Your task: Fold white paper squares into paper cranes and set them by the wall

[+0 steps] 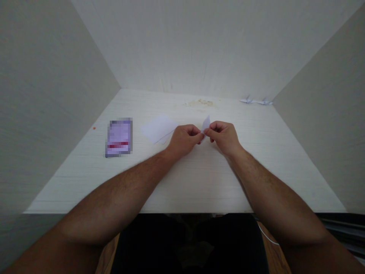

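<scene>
Between my two hands is a small folded piece of white paper (pixel 206 122), its pointed end rising away from me. My left hand (pixel 186 137) pinches its lower left side between thumb and fingers. Closed on the right side of the same paper is my right hand (pixel 222 135), thumb and forefinger pressed together. The fingertips of both hands nearly meet and cover the paper's lower part. Loose white paper sheets (pixel 159 127) lie flat just left of my left hand, one overlapping another.
A blurred-out purple rectangular item (pixel 119 137) lies on the left of the white table (pixel 94 182). Two folded paper figures (pixel 255 101), like cranes, stand in the far right corner. Brownish stains (pixel 201 103) mark the back. Panels enclose the table on three sides.
</scene>
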Demonstrator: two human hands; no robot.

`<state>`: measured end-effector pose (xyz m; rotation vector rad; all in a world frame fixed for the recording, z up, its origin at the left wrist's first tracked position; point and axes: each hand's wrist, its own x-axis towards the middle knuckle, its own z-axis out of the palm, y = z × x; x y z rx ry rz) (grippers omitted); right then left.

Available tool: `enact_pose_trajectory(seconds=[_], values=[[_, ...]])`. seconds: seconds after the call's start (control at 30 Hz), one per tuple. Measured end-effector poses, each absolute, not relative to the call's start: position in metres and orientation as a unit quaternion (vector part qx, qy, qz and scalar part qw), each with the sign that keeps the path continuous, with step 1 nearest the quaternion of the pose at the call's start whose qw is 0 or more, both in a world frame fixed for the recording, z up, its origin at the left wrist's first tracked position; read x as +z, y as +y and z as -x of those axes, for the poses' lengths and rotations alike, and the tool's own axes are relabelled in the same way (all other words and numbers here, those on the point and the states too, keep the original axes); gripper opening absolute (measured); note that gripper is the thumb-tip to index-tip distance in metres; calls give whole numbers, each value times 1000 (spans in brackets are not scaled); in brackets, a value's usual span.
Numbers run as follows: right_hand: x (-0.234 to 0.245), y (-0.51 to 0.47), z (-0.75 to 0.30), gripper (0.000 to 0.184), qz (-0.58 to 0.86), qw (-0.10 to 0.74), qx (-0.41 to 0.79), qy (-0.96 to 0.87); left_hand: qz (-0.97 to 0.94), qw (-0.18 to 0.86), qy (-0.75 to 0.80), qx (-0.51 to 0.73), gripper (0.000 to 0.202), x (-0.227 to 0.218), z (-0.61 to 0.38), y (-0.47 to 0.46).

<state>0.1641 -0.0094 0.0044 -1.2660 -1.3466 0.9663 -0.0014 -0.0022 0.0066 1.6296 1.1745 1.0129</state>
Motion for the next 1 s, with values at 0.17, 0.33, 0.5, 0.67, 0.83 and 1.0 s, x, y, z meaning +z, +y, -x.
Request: enact_pose_trajectory(seconds=[0.17, 0.33, 0.5, 0.67, 0.83, 1.0], values=[[2, -9, -165, 23, 537, 475, 400, -572, -665, 423, 467, 401, 21, 4, 2, -1], [8, -11, -164, 22, 524, 488, 368, -593, -677, 425, 454, 395, 25, 4, 0, -4], [14, -14, -159, 17, 510, 523, 387, -563, -693, 417, 438, 393, 27, 5, 1, -4], [11, -14, -158, 18, 520, 509, 385, -567, -692, 411, 448, 390, 22, 2, 2, -3], [12, -14, -161, 18, 505, 493, 355, -613, -697, 415, 439, 385, 28, 0, 2, -4], [11, -12, -162, 24, 520, 502, 354, -594, -683, 428, 446, 389, 28, 2, 2, -4]])
